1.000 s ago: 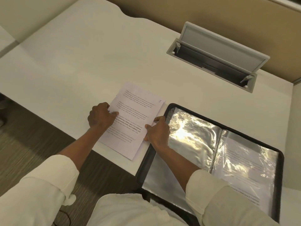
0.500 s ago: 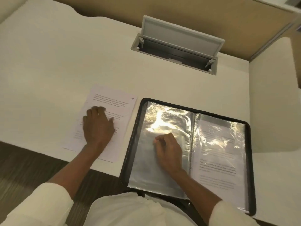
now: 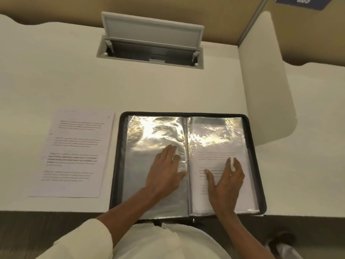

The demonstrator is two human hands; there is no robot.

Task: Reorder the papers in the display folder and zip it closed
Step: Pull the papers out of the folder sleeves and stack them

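A black zip display folder (image 3: 258, 165) lies open at the desk's front edge, its clear plastic sleeves shining. The left sleeve (image 3: 149, 135) looks empty. The right sleeve (image 3: 214, 135) holds a printed sheet. My left hand (image 3: 166, 171) rests flat on the left sleeve beside the spine, fingers apart. My right hand (image 3: 226, 181) lies on the right sleeve with its fingers spread and slightly lifted. A loose stack of printed papers (image 3: 74, 152) lies flat on the desk just left of the folder, touched by neither hand.
The white desk (image 3: 56, 71) has an open grey cable hatch (image 3: 151, 43) behind the folder. A white rounded divider panel (image 3: 267, 90) stands at the right, close to the folder's far right corner. The desk's front edge runs under the folder's near side.
My left hand has left the loose papers and moved right onto the folder's left sleeve. My right hand has shifted from the left sleeve to the right one. The view has swung right.
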